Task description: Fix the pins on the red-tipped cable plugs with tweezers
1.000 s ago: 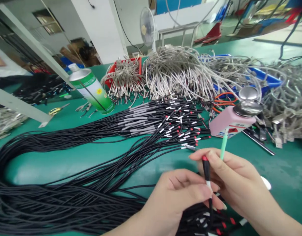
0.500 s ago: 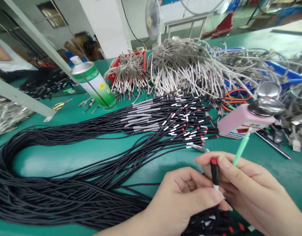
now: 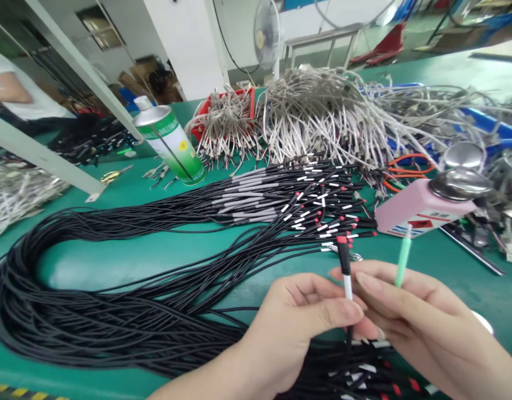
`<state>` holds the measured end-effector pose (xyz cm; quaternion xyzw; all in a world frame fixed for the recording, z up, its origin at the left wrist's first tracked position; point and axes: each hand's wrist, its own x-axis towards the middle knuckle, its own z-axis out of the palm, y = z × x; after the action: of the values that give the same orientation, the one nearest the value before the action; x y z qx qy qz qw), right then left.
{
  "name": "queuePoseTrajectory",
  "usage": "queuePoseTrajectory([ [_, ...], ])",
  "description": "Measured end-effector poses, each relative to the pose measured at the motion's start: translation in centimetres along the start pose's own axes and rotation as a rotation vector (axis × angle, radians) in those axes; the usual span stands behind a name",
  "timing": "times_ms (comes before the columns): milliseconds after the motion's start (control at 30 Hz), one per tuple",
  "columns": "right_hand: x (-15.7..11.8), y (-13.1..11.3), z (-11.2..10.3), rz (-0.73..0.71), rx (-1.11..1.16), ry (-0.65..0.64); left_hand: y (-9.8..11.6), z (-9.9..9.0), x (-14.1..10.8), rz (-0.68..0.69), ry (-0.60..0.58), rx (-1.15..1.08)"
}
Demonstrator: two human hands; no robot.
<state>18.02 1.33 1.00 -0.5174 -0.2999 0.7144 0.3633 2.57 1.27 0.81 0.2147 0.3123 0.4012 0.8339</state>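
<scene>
Pinched between thumb and forefinger of my left hand (image 3: 301, 322) is a black cable end (image 3: 344, 258) with a white sleeve and a red tip, pointing up. My right hand (image 3: 426, 316) is closed around a light-green stick (image 3: 403, 258) with a thin whitish tip; its exact kind I cannot tell. The right thumb and fingertips are right beside the white sleeve, but whether they touch it is unclear. Below both hands lies a bundle of black cables (image 3: 156, 328) with white bands and red tips, partly hidden by my left hand. It loops round to a second row of ends (image 3: 318, 219).
A pink pump bottle (image 3: 406, 208) stands tilted in view at the right. Farther back are a green-and-white can (image 3: 172, 144), a red bin (image 3: 251, 103) and heaps of white cables (image 3: 322, 116). Yellow-handled scissors (image 3: 112, 175) lie at left, near a post. Another person sits beyond.
The cable end has moved up and left, out from between the right fingers, so its white sleeve now shows. The green stick has tipped more upright. The whole view has shifted slightly.
</scene>
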Motion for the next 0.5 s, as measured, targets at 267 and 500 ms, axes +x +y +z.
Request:
queuePoseTrajectory([
  [267, -0.13, -0.48, 0.52, 0.063, 0.048, -0.080, 0.08, -0.15, 0.31, -0.011, 0.006, -0.011],
  [500, -0.37, -0.30, 0.91, 0.059, 0.112, -0.027, -0.16, -0.14, 0.25, -0.028, 0.040, -0.029],
])
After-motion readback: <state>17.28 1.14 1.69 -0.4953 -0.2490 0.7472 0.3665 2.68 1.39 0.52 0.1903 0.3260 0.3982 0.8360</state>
